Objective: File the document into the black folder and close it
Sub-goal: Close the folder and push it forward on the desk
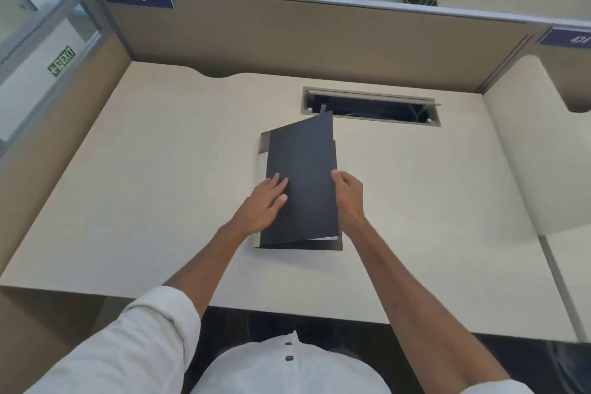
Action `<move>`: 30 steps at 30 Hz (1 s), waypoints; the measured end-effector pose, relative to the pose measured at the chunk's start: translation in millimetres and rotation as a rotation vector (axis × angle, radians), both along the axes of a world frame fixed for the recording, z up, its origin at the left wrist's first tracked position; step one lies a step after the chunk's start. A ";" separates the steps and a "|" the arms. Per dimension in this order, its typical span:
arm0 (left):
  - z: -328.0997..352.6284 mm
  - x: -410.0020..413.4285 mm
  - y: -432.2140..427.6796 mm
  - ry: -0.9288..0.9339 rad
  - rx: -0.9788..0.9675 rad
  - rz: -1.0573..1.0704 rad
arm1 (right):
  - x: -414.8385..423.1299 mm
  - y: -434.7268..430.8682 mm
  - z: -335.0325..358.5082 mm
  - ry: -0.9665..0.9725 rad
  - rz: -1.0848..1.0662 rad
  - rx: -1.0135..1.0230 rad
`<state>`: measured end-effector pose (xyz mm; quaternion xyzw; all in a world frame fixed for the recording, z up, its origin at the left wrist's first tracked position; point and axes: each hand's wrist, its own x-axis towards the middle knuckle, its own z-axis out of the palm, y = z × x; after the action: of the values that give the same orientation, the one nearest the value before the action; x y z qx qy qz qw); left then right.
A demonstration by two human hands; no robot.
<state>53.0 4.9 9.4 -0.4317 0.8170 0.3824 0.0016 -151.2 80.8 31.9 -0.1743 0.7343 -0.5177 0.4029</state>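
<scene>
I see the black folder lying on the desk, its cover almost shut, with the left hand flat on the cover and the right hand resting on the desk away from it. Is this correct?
Not quite. In the head view the right hand is not away from the black folder: it grips the cover's right edge. The rest holds: the left hand lies flat on the nearly shut cover, on the desk.

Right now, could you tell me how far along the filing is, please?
Filing looks done: a white edge of the document shows inside the black folder near its front right corner. In hand: the left hand lies flat on the cover while the right hand holds its right edge. Left: the cover sits raised and askew, so it needs pressing flat.
</scene>
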 end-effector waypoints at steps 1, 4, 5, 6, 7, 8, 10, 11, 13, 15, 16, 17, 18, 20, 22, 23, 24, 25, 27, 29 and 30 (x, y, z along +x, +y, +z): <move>-3.4 -3.7 2.1 -0.063 -0.016 -0.034 | -6.4 4.1 -4.8 0.017 -0.010 0.035; -12.3 -13.1 7.7 -0.213 -0.077 -0.100 | -15.7 13.6 -14.8 0.088 0.000 0.161; -15.7 -14.8 9.5 -0.247 -0.093 -0.112 | -16.9 15.9 -16.5 0.117 0.001 0.195; -19.4 -15.0 11.4 -0.275 -0.106 -0.123 | -17.0 17.9 -18.1 0.144 0.004 0.220; -23.0 -14.0 13.4 -0.296 -0.115 -0.132 | -16.4 20.2 -19.5 0.167 0.015 0.232; -26.3 -13.1 14.9 -0.311 -0.119 -0.137 | -15.6 22.0 -22.1 0.189 0.034 0.237; -32.4 -11.9 17.9 -0.326 -0.124 -0.141 | -13.2 24.9 -28.1 0.227 0.075 0.245; -34.8 -12.1 19.5 -0.330 -0.131 -0.140 | -11.6 26.8 -31.1 0.251 0.102 0.248; -38.4 -12.9 22.3 -0.333 -0.141 -0.134 | -7.8 31.5 -37.6 0.323 0.192 0.265; -41.4 -13.2 24.5 -0.334 -0.140 -0.127 | -4.8 36.8 -45.0 0.412 0.334 0.306; -42.9 -12.9 25.1 -0.335 -0.145 -0.127 | -3.7 39.4 -49.5 0.469 0.416 0.330; -44.2 -12.2 25.5 -0.337 -0.153 -0.128 | -3.0 41.6 -54.3 0.532 0.493 0.350; -45.0 -11.6 25.3 -0.340 -0.162 -0.132 | -2.6 43.0 -59.2 0.592 0.563 0.365; -45.6 -10.2 23.9 -0.347 -0.175 -0.143 | -2.1 44.5 -65.4 0.687 0.665 0.400; -46.3 -8.8 22.4 -0.355 -0.191 -0.147 | -3.2 44.1 -68.9 0.755 0.713 0.423; -46.8 -8.0 21.8 -0.360 -0.205 -0.143 | -4.0 43.6 -69.4 0.782 0.724 0.422; -47.3 -7.2 21.5 -0.361 -0.219 -0.135 | -5.0 43.0 -69.7 0.809 0.733 0.410; -47.8 -6.3 21.5 -0.356 -0.229 -0.126 | -5.6 42.6 -69.9 0.831 0.743 0.388; -49.4 -4.6 22.7 -0.328 -0.230 -0.114 | -5.5 41.7 -70.3 0.868 0.781 0.340; -52.0 -2.5 24.5 -0.309 -0.222 -0.122 | -3.5 39.6 -71.5 0.889 0.828 0.323; -53.5 -1.3 25.0 -0.309 -0.220 -0.129 | -2.1 37.8 -72.4 0.888 0.847 0.330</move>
<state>51.6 29.9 -44.2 -0.4297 0.8698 0.2190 0.1041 -153.3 118.5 -40.5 -0.5835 0.7689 -0.0719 0.2512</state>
